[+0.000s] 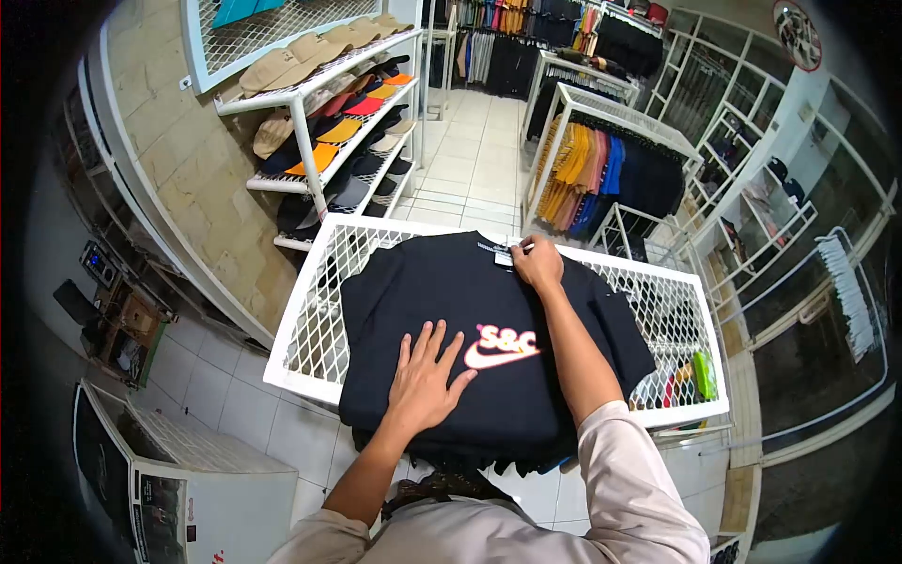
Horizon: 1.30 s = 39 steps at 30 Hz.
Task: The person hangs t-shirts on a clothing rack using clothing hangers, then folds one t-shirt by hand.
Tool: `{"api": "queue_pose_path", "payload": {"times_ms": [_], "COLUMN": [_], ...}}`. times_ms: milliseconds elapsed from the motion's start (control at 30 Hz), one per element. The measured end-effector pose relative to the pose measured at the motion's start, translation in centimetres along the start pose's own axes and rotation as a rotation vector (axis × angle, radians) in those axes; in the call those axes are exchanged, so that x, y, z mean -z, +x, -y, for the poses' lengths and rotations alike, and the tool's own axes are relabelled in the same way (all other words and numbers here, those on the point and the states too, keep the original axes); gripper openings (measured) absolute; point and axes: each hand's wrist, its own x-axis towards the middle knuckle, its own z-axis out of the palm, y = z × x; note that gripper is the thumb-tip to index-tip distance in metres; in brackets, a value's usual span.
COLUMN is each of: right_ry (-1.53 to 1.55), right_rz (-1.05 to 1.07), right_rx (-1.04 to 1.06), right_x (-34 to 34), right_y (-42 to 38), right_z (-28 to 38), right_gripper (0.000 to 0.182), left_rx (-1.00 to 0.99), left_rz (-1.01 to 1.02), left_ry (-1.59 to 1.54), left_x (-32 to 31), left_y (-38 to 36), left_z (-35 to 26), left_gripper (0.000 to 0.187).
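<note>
A black T-shirt lies spread out, front up, with its collar away from me and a printed "S&C" and swoosh on the chest. My left hand rests flat on the shirt front, fingers spread, just left of the print. At the collar, my right hand has its fingers closed on the neckline beside a white label. Under the shirt is a white wire-mesh rack top, its mesh showing on both sides. The shirt's lower edge hangs over the near side.
Shelves of caps stand at the far left. Behind the rack, to the right, is a rail of coloured clothes. A bright green packet shows at the rack's right end. A white cabinet is at the lower left.
</note>
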Motion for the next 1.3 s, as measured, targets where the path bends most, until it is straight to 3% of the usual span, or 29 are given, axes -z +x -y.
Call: {"api": "queue_pose_path", "payload": {"times_ms": [133, 233, 367, 467, 633, 700, 800, 867, 933, 1000, 1067, 1133, 1233, 1300], "right_ry": [0.009, 0.315, 0.688, 0.781, 0.859, 0.924, 0.917, 0.952, 0.941, 0.923, 0.733, 0.666, 0.531, 0.416], "right_rz": [0.115, 0.182, 0.051, -0.071, -0.117, -0.142, -0.196, -0.199, -0.228, -0.296, -0.559, -0.656, -0.511, -0.424], "right_rx": [-0.077, -0.007, 0.152, 0.323, 0.435, 0.525, 0.658, 0.686, 0.723, 0.722, 0.658, 0.624, 0.651, 0.623], "right_x": [0.3, 1.6, 6.4, 10.6, 17.1, 18.9, 22.2, 24.8, 27.0, 28.5, 29.7, 28.9, 26.2, 24.1], "right_y": [2.8, 5.8, 7.5, 6.9, 2.3, 0.2, -3.8, -6.9, -9.8, -12.2, -16.1, -19.9, -25.4, -27.1], "right_z": [0.4, 1.7, 7.0, 10.5, 14.0, 15.1, 16.7, 17.9, 18.4, 18.1, 17.6, 15.8, 14.4, 15.0], "right_gripper": [0.032, 0.035, 0.024, 0.022, 0.017, 0.017, 0.015, 0.014, 0.014, 0.015, 0.014, 0.012, 0.006, 0.02], "left_rx": [0.006, 0.008, 0.004, 0.027, 0.006, -0.063, -0.175, -0.234, -0.302, -0.329, -0.327, -0.266, -0.158, -0.07], "left_rz": [0.036, 0.077, 0.076, 0.08, -0.019, -0.217, -0.675, -0.74, -0.621, -0.545, -0.557, -0.554, -0.608, -0.615], "left_ry": [0.014, 0.064, 0.063, 0.034, -0.048, -0.145, 0.021, 0.169, 0.071, 0.004, 0.044, 0.05, 0.079, 0.142], "left_x": [0.5, 0.9, 1.1, 0.7, 0.6, 3.0, 9.6, 12.6, 13.7, 14.4, 15.2, 16.4, 18.2, 19.5], "left_y": [0.1, 0.3, 0.4, 0.2, 0.5, 2.0, 4.2, 5.2, 6.3, 5.8, 3.9, 1.5, -1.9, -4.3], "left_z": [-0.4, -0.6, -0.7, -0.6, 0.1, 0.1, -3.6, -5.0, -5.0, -5.2, -6.1, -6.9, -7.7, -8.1], "left_gripper": [0.063, 0.064, 0.064, 0.064, 0.057, 0.053, 0.055, 0.058, 0.057, 0.041, 0.037, 0.036, 0.035, 0.035]}}
